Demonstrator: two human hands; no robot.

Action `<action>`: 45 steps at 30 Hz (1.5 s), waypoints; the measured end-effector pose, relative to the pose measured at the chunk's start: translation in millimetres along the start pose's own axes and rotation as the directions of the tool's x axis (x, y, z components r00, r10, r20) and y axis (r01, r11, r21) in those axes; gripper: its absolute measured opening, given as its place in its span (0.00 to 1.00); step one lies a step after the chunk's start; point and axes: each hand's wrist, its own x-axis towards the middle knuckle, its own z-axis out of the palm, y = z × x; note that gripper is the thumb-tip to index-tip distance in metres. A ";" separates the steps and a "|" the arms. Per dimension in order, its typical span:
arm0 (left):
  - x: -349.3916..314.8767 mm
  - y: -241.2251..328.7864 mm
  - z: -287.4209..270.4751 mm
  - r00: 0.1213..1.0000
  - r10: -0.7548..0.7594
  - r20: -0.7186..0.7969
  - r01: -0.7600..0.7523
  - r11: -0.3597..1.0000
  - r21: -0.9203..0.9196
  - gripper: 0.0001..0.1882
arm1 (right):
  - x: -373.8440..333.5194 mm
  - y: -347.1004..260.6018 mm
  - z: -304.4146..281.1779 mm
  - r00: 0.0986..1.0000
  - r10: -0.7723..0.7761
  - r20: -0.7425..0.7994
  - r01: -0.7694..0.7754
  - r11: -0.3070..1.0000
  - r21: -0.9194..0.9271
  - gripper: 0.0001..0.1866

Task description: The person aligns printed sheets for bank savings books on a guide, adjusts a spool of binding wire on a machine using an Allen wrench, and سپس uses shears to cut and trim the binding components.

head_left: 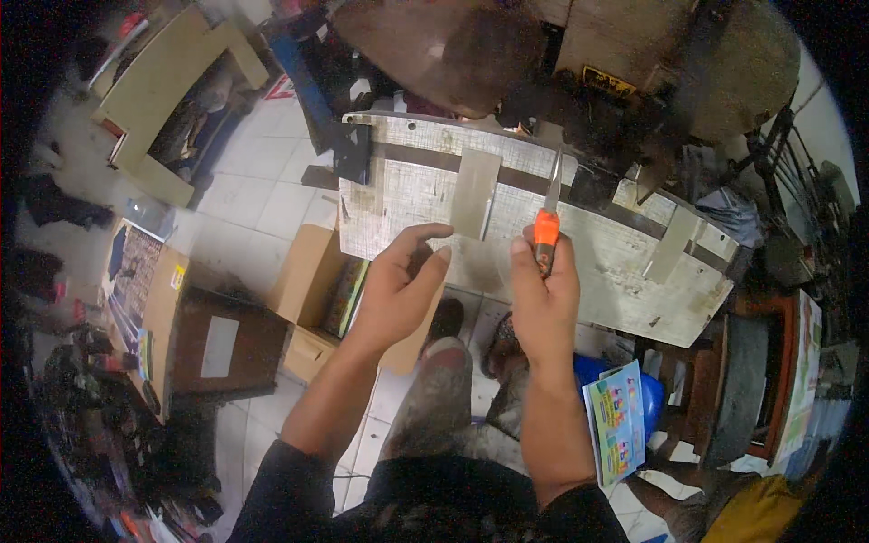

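My right hand [548,294] is closed round the orange and dark handle of a knife [547,222], its slim pale blade pointing away from me. Beneath the knife lies a scuffed whitish worktop [597,262] crossed by a dark band. My left hand [403,285] hovers by the worktop's near edge, thumb and forefinger apart, the other fingers curled in; nothing shows in its grip. Just beyond it a flat grey rectangular strip [477,192] lies across the band. A black flat object [353,154] sits at the worktop's left end.
An open cardboard box [303,285] with booklets inside stands at my left, near a brown cabinet [222,353]. Colourful booklets [615,421] lean by a blue object at my right. Another person's yellow garment [756,516] shows at lower right. Dark clutter [625,118] crowds the far side.
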 end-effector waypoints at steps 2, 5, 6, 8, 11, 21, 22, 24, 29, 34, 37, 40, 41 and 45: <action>7.7 4.2 5.7 0.996 0.077 0.039 -0.080 0.994 0.080 0.15 | 0.7 1.0 0.4 0.989 0.145 0.028 -0.147 0.961 0.233 0.12; 16.2 13.1 16.0 0.994 0.091 0.061 -0.096 0.992 0.083 0.17 | -3.5 -3.4 3.0 0.975 0.220 0.017 -0.207 0.886 0.415 0.16; 20.2 15.2 19.4 0.993 0.095 0.063 -0.100 0.992 0.082 0.17 | -3.8 0.4 0.5 0.976 0.217 0.014 -0.203 0.887 0.415 0.16; 27.7 18.0 24.1 0.975 0.196 0.107 -0.204 0.976 0.080 0.19 | -3.9 10.5 -1.9 0.975 0.213 -0.056 -0.173 0.897 0.407 0.19; 34.2 25.5 30.8 0.977 0.190 0.092 -0.198 0.976 0.091 0.19 | -5.9 6.2 1.0 0.972 0.216 -0.094 -0.158 0.893 0.422 0.09; 63.9 28.6 64.1 0.937 0.326 0.123 -0.339 0.935 0.102 0.18 | -4.5 3.6 -13.9 0.960 0.273 -0.065 -0.197 0.821 0.536 0.11; 66.9 26.4 65.8 0.918 0.379 0.116 -0.391 0.912 0.121 0.18 | -3.5 3.8 -13.6 0.963 0.259 -0.080 -0.178 0.827 0.534 0.11; 67.9 26.9 64.3 0.897 0.429 0.106 -0.441 0.887 0.138 0.18 | -2.3 5.3 -14.7 0.965 0.244 -0.093 -0.160 0.834 0.528 0.11; 57.5 31.0 46.2 0.973 0.160 0.167 -0.181 0.976 0.121 0.19 | -12.3 12.5 -16.7 0.960 0.246 -0.132 -0.174 0.898 0.404 0.21; 46.1 21.3 21.7 0.978 0.193 0.079 -0.194 0.981 -0.003 0.19 | -39.3 -7.2 -14.1 0.971 0.232 0.060 -0.239 0.907 0.348 0.29; 40.2 17.3 10.0 0.989 0.145 0.023 -0.146 0.988 0.057 0.19 | -28.6 -19.6 -0.5 0.967 0.154 0.205 -0.203 0.947 0.247 0.27; 36.1 13.6 6.6 0.985 0.174 0.021 -0.175 0.982 0.069 0.17 | -2.6 -20.4 5.7 0.967 0.147 0.206 -0.180 0.972 0.149 0.24; 34.8 15.6 5.8 0.983 0.180 0.020 -0.181 0.981 0.064 0.17 | 3.7 -17.1 8.6 0.990 0.061 0.125 -0.075 0.991 0.108 0.21; 31.5 18.2 1.4 0.988 0.154 0.032 -0.156 0.984 0.084 0.17 | 16.0 -16.7 3.3 0.996 0.014 0.083 -0.016 1.000 0.024 0.15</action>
